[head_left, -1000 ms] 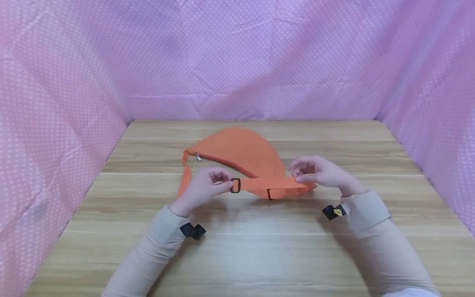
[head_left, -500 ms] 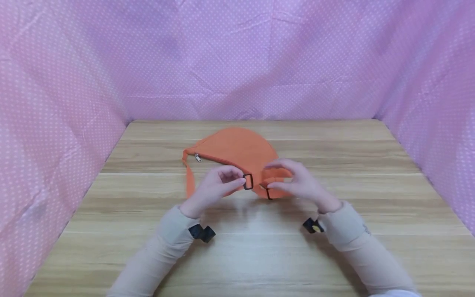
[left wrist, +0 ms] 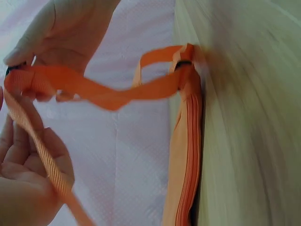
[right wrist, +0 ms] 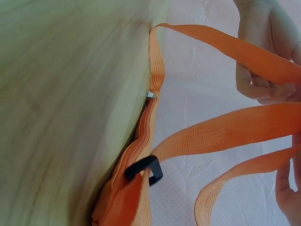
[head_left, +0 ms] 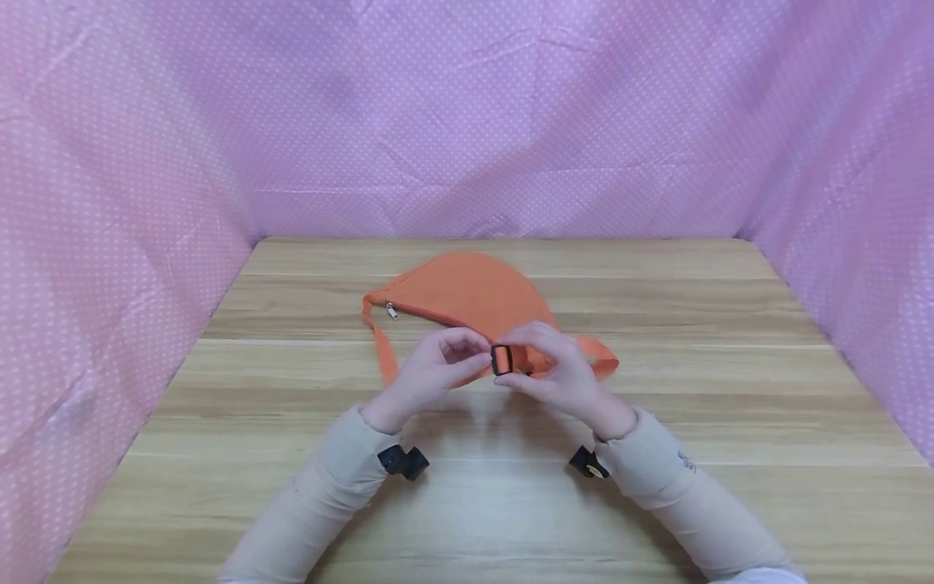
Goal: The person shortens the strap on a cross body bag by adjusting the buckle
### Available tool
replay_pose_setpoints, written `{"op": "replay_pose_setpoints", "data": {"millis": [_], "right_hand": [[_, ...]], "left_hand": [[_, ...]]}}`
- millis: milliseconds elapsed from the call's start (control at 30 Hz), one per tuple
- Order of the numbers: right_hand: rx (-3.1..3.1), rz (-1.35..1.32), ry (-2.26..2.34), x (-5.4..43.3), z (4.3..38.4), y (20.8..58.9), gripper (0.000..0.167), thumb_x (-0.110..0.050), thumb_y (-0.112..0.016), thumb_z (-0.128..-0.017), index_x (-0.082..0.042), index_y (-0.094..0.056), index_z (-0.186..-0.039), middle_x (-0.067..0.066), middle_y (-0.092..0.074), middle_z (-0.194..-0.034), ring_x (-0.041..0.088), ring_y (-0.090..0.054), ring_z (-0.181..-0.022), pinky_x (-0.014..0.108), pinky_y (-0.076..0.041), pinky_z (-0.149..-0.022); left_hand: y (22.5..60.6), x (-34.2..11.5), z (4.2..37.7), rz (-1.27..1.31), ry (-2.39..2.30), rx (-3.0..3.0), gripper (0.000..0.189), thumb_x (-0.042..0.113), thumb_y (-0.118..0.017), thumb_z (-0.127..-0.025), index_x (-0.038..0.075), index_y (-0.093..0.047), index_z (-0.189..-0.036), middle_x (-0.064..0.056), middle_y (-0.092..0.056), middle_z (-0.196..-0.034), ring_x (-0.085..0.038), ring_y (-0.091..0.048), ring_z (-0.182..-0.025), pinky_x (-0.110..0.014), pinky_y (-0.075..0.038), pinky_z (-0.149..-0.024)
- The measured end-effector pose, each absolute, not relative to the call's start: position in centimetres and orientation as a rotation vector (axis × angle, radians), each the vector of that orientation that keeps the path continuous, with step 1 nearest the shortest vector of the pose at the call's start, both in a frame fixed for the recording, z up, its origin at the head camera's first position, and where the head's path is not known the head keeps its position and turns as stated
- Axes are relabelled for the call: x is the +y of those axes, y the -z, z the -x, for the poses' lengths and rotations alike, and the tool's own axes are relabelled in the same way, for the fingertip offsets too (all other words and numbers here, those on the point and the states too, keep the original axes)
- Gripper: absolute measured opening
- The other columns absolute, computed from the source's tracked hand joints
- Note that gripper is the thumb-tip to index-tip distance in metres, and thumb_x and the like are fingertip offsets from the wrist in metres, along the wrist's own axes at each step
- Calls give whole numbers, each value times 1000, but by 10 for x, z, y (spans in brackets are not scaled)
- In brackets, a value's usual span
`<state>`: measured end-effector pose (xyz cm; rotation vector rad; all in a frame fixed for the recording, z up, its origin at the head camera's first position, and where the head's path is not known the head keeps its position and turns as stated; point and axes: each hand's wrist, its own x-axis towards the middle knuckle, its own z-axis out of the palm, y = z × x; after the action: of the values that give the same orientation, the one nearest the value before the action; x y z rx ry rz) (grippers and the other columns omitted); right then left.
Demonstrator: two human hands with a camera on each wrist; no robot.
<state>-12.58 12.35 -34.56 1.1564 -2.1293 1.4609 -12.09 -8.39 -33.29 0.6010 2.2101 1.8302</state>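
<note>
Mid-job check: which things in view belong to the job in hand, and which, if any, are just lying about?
In the job:
left hand and right hand, both at the black buckle
second black buckle
orange strap
orange bag

Just surroundings or gear:
wooden table
pink dotted cloth
wrist cameras

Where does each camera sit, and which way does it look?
Head: on the person's head, looking forward and down at the orange bag and table; left hand, right hand and sleeves show.
Left wrist: on that wrist, looking low across the table towards strap and pink curtain; both hands show partly.
Right wrist: on that wrist, low across the table, facing strap and zip pull; both hands show partly.
Shared: the head and right wrist views both show the zip pull.
</note>
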Motion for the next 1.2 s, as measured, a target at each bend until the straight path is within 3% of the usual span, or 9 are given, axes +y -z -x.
{"op": "replay_pose_setpoints", "data": {"millis": [200, 867, 1200], "right_hand": [[-2110, -1101, -1481, 130, 127, 344, 44, 7, -83, -63, -2, -66, -102, 11, -67, -95, 13, -59, -93, 23, -46, -87], [-2178, -1133, -1447, 131, 133, 345, 44, 5, -83, -64, -3, -67, -104, 7, -67, -96, 11, -59, -93, 23, -46, -87], [-2203, -1132, -1429, 128, 131, 342, 41, 1, -84, -65, -5, -68, -102, 6, -68, -93, 11, -56, -85, 23, -45, -72]], "left_hand": [[336, -93, 122, -600, -1712, 2280, 20, 13, -62, -91, 3, -62, -109, -10, -64, -98, -16, -59, -87, -27, -49, -75], [336, -98, 124, -471, -1783, 2310, 12, 12, -70, -85, 4, -69, -93, 0, -64, -78, -13, -58, -70, -22, -47, -60], [338, -93, 122, -468, -1831, 2276, 12, 9, -71, -84, 0, -69, -93, 3, -64, -75, -11, -57, -68, -21, -44, -58]]}}
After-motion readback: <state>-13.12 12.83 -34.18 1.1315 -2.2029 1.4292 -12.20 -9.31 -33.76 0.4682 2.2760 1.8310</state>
